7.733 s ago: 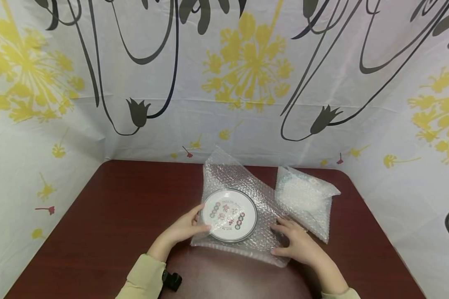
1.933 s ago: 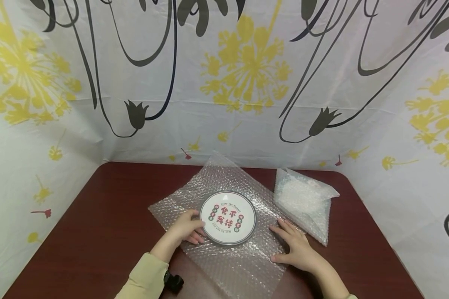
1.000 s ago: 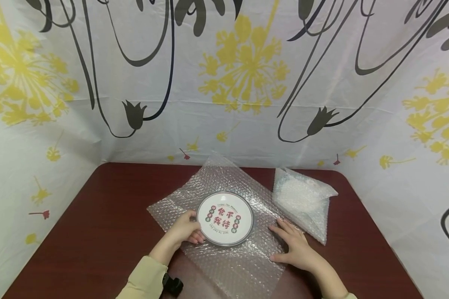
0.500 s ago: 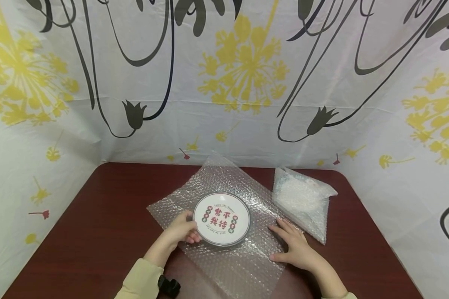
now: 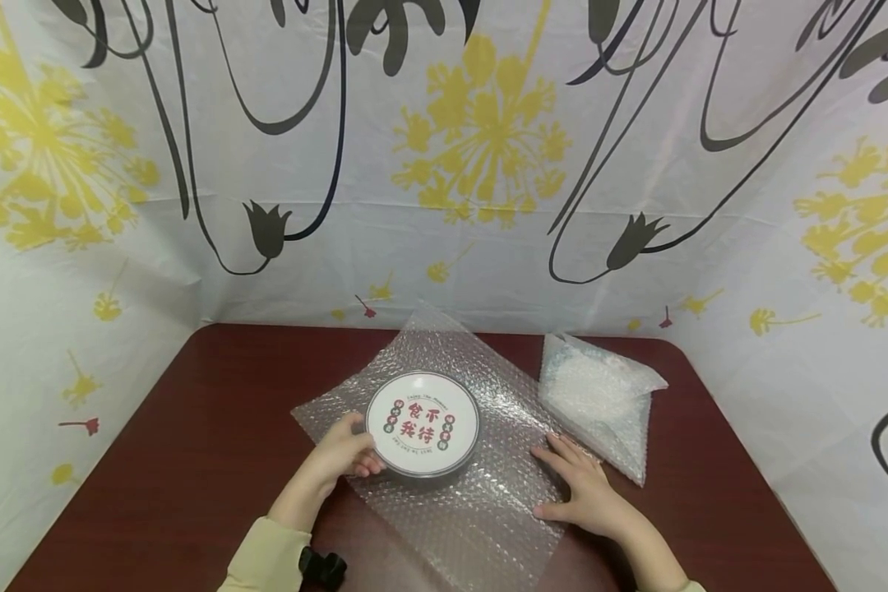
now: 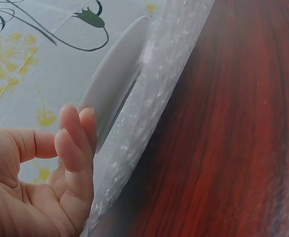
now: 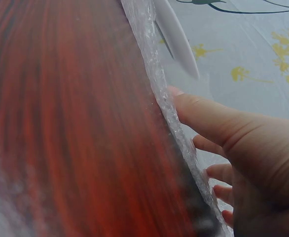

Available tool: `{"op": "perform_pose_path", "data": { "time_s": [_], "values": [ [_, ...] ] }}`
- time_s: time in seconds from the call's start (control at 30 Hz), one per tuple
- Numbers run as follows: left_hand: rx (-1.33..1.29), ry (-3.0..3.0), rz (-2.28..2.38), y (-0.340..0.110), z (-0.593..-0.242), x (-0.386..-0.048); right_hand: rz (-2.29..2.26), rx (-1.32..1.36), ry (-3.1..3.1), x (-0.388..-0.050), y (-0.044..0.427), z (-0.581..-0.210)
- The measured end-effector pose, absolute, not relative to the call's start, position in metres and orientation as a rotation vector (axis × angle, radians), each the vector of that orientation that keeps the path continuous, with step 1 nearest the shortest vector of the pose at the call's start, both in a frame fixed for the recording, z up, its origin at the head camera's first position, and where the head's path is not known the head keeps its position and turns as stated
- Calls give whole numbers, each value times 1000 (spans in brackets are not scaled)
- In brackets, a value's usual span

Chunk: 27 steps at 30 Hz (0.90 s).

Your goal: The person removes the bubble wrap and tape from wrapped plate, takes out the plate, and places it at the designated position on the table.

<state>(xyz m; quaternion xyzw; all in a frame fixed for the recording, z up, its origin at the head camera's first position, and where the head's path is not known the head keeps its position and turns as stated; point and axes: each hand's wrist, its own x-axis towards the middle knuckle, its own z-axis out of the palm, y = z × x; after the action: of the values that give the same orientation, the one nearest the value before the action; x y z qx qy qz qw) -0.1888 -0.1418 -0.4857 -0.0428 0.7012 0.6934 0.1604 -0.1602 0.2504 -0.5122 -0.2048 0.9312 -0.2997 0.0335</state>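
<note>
A round white plate [image 5: 423, 424] with a dark rim line and red characters is held by its left edge in my left hand [image 5: 343, 450], thumb on top and fingers beneath. The left wrist view shows the plate [image 6: 116, 79] raised a little off the bubble wrap [image 6: 134, 133]. Under it, the bubble wrap [image 5: 481, 510] lies spread out on the table. My right hand [image 5: 588, 489] rests on the wrap's right side with fingers spread. In the right wrist view, the thumb and fingertips of the right hand [image 7: 253, 153] touch the wrap.
A bubble-wrapped bundle [image 5: 595, 395] lies at the right rear, close to the right hand. The dark red table [image 5: 252, 370] has rounded back corners. A patterned white cloth [image 5: 385, 164] hangs behind and on both sides.
The plate came out from under the folded wrap, which now lies spread. My left hand then moved the plate leftward and lifted it slightly. The right hand has stayed nearly still.
</note>
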Motion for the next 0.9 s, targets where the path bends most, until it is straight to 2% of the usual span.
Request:
{"op": "perform_pose_path", "data": {
  "time_s": [0.9],
  "values": [
    [-255,2082,2085,-182,-475,-190,-885,-598,2841,-161,249,-511]
  ]
}}
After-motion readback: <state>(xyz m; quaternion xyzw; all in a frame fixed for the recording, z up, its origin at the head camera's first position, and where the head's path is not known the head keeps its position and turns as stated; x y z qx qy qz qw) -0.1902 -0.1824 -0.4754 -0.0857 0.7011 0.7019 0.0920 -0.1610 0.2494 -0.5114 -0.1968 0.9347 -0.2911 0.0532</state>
